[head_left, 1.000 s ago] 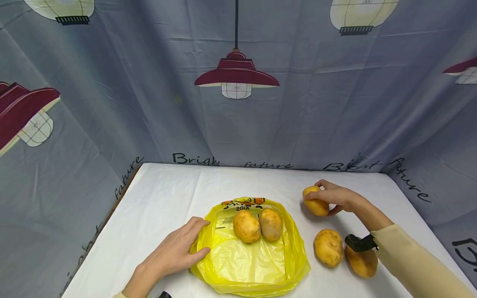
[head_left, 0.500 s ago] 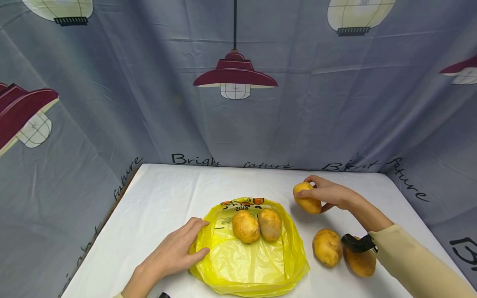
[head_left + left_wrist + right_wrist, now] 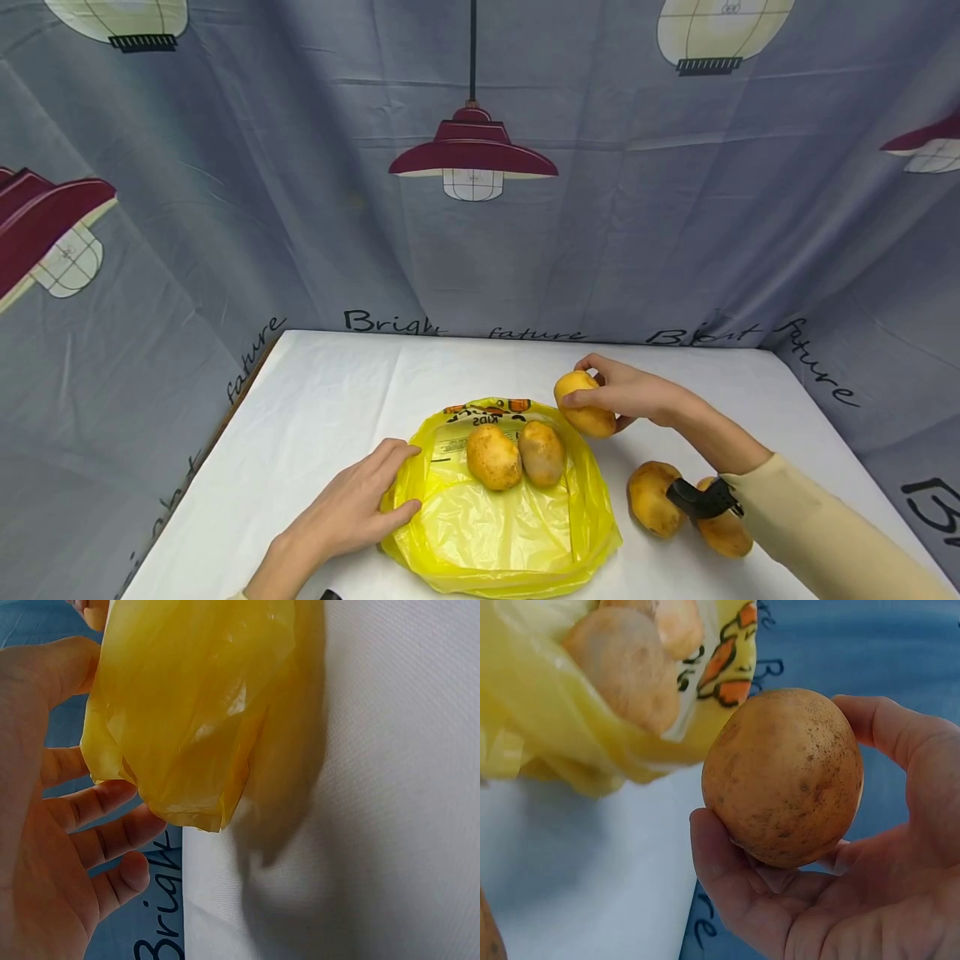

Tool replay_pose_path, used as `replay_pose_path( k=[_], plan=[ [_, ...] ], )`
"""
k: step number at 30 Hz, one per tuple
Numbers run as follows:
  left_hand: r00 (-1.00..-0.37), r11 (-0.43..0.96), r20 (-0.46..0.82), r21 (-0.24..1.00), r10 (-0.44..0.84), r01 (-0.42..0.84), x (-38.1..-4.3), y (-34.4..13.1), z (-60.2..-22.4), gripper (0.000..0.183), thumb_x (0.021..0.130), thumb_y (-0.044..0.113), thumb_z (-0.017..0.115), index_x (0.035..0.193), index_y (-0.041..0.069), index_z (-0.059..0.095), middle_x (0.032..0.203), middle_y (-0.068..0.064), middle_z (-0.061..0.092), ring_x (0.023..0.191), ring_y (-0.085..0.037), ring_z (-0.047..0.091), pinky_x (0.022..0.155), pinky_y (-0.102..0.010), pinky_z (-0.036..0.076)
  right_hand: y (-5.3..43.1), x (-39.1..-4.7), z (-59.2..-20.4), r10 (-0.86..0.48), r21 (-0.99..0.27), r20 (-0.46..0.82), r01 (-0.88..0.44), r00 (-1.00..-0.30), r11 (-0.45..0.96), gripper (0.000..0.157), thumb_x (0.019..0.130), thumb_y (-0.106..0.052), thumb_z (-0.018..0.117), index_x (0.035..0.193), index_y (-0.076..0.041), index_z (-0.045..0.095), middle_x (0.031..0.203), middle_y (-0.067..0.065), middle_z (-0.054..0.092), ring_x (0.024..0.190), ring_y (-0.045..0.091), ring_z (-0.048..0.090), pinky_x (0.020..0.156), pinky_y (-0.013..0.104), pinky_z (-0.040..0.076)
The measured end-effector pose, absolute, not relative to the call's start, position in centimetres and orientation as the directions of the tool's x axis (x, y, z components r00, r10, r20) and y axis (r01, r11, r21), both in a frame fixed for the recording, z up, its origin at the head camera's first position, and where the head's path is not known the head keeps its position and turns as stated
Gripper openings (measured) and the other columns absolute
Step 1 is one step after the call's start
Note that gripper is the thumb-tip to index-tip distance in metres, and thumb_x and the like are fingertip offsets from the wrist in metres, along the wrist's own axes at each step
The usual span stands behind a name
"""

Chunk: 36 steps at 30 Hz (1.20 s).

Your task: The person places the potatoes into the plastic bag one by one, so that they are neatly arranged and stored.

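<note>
Potato (image 3: pixel 592 410), plump, tan and darkly speckled, sits gripped between the thumb and curled fingers of a person's right hand (image 3: pixel 633 397), just beside the rim of a crinkled yellow plastic bag (image 3: pixel 498 533). Across the bag, the left hand (image 3: pixel 352 507) touches its side with loosely spread fingers, and two oval potatoes (image 3: pixel 493 457) lie side by side inside. Near the beige sleeve (image 3: pixel 817 525), two loose potatoes (image 3: pixel 651 500) lie on white cloth (image 3: pixel 337 379) before a creased grey-blue curtain (image 3: pixel 315 225) printed with dark-red lamps (image 3: pixel 472 154).
</note>
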<state>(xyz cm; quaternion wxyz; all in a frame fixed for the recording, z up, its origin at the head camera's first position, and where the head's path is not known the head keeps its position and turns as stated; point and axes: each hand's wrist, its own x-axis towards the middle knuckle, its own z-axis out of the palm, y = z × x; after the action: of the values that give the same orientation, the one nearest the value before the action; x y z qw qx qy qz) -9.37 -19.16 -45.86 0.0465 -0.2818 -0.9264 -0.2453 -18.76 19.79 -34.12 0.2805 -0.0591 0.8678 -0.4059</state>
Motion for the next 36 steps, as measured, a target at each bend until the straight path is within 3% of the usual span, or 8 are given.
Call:
replay_pose_path(
  k=[24,36],
  plan=[
    [-0.839,0.717,0.224,0.438,0.496,0.542,-9.3,-19.3,-45.9,0.055,0.089,0.036,0.074,0.137,0.016,0.054,0.131,0.011,0.05,0.105,-0.006,0.057,0.086,-0.035,0.053,13.9,-16.5,-34.1,-0.422,-0.709,-0.409,-0.009,-0.809,0.705,0.058,0.085,-0.038,0.079,0.127,-0.011,0.048,0.103,0.011,0.06,0.079,0.023,0.061,0.063,0.037,0.054],
    [-0.835,0.716,0.23,0.432,0.5,0.548,-9.4,-19.3,-46.1,0.056,0.089,0.035,0.074,0.137,0.014,0.055,0.131,0.009,0.051,0.106,-0.007,0.057,0.088,-0.036,0.053,12.1,-16.2,-34.7,-0.458,-0.663,-0.379,-0.11,-0.804,0.741,0.058,0.084,-0.039,0.08,0.127,-0.012,0.051,0.103,0.005,0.063,0.088,0.02,0.061,0.073,0.036,0.052]
  ],
)
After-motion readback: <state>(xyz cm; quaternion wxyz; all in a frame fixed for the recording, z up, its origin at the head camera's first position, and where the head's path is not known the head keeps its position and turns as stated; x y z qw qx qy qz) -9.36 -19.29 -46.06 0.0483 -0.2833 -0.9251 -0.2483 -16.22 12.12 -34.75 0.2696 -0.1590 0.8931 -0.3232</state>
